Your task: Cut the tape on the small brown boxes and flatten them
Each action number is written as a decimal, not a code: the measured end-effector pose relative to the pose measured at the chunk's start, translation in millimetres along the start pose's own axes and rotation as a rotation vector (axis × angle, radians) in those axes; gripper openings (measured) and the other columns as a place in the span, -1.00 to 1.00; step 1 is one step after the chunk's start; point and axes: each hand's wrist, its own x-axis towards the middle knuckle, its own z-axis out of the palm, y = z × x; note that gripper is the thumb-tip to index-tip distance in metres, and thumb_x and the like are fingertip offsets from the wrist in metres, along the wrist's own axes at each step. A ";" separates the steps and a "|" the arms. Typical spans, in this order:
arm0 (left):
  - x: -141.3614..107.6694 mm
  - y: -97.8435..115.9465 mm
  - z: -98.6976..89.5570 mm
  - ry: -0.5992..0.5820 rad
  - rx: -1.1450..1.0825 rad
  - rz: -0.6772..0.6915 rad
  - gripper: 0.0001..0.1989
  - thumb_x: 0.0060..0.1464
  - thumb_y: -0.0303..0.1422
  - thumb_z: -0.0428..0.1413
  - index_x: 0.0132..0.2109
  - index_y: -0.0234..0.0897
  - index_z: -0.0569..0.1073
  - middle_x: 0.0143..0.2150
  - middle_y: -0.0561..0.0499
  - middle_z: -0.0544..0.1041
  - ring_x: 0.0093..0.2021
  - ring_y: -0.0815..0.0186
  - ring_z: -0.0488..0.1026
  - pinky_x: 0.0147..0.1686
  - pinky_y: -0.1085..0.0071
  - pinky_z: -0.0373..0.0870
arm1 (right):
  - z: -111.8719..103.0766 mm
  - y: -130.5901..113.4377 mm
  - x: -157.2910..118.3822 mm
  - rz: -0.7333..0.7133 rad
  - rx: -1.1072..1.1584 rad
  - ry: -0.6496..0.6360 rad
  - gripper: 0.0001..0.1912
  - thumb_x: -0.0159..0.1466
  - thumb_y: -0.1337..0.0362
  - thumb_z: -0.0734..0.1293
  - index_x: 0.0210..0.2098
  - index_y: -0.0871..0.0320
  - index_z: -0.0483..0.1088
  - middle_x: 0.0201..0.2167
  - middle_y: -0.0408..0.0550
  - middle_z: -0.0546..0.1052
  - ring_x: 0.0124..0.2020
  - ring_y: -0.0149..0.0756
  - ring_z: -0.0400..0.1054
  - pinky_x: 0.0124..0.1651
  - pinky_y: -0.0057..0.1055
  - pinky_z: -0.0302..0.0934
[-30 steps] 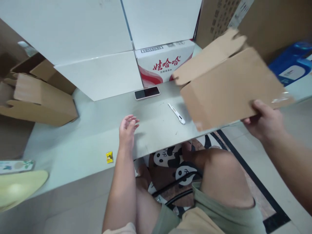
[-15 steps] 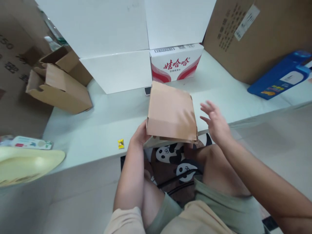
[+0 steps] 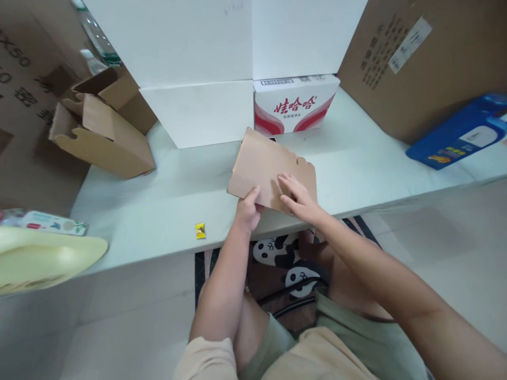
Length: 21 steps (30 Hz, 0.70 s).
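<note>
A small brown cardboard box (image 3: pixel 259 163) is held tilted over the table's front edge, with a notched flap edge at its right. My left hand (image 3: pixel 249 212) grips its near edge, thumb on top and the other fingers underneath, partly hidden. Over the right part of the same cardboard face lies my right hand (image 3: pixel 298 199), fingers stretched and spread, casting a shadow; whether every finger touches I cannot tell. Left of my left hand, a yellow wrapped candy (image 3: pixel 200 230) rests near the table edge. A small dark object (image 3: pixel 272 140) peeks out behind the box.
White cartons (image 3: pixel 198 113) and a red-and-white carton (image 3: pixel 297 105) stand behind. To the left is an open cardboard box (image 3: pixel 106 137), with a pale yellow curved object (image 3: pixel 51 256) nearer. A blue bottle (image 3: pixel 455 132) leans on a large brown carton (image 3: pixel 412 68) at right.
My right hand has come in from the right onto the cardboard. The box has turned and tilted, showing its notched edge, and my left thumb is now on top of it.
</note>
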 end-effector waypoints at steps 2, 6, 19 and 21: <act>6.4 5.1 -4.3 0.172 -0.076 0.005 -0.44 -0.10 -0.28 0.33 0.09 -0.22 0.46 0.15 -0.10 0.57 0.29 -0.01 0.41 0.19 0.08 0.48 | -16.1 8.8 -9.5 0.096 0.095 0.315 -0.31 0.23 -0.08 0.32 0.29 0.02 0.27 0.44 0.11 0.21 0.50 0.05 0.01 0.49 0.21 -0.10; 10.4 13.0 -11.0 0.145 -0.107 -0.077 -0.60 -0.12 -0.33 0.33 -0.07 -0.26 0.51 -0.05 -0.07 0.65 0.08 0.06 0.56 0.06 0.17 0.56 | -44.3 27.0 -41.6 0.519 0.668 0.478 -0.33 0.04 -0.14 0.45 0.04 0.09 0.41 0.08 0.11 0.55 0.13 0.01 0.48 0.16 0.03 0.43; 20.3 -3.5 7.1 -0.167 0.084 -0.273 -0.52 -0.07 -0.06 0.29 -0.05 -0.22 0.52 -0.12 -0.01 0.64 -0.25 0.29 0.62 -0.23 0.37 0.56 | -147.9 77.7 -73.7 0.623 0.688 0.889 -0.73 0.05 0.23 0.49 -0.46 0.08 0.29 -0.54 -0.25 0.35 -0.66 -0.56 -0.01 -0.73 -0.53 -0.18; 23.6 -3.7 6.7 -0.135 0.086 -0.262 -0.55 -0.06 -0.09 0.29 -0.06 -0.23 0.52 -0.16 0.01 0.63 -0.28 0.31 0.62 -0.24 0.38 0.55 | -172.6 81.9 -34.7 0.629 0.633 0.881 -0.82 0.19 0.31 0.43 -0.41 0.06 0.32 -0.44 -0.23 0.41 -0.61 -0.56 0.05 -0.70 -0.56 -0.13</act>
